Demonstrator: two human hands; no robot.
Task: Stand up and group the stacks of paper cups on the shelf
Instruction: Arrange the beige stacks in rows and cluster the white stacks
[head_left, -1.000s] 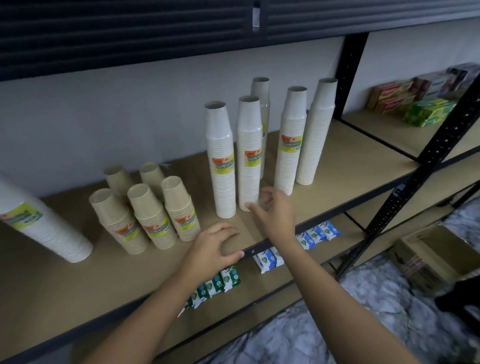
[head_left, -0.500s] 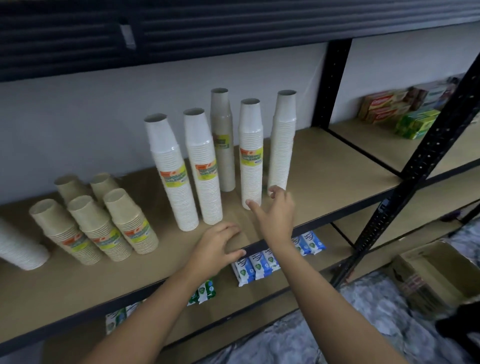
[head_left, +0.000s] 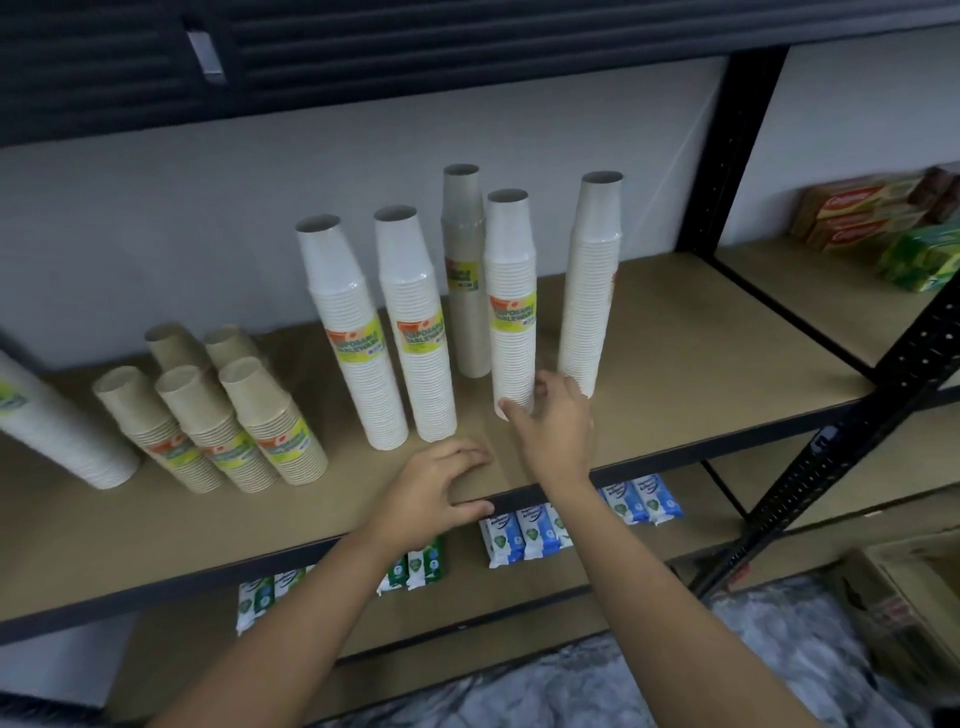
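Brown stacks (head_left: 208, 415) left, sachets (head_left: 524, 535) below — right hand (head_left: 558, 431) grips white stack (head_left: 511, 312)

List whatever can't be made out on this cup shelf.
Head view: the leftmost white stack is cut off by the left edge; its top is unseen.
The right hand covers the base of the white stack nearest it; grip or mere touch cannot be told.
The rear short brown stacks are mostly hidden by the front brown stacks.
Label print is too blurred to read.
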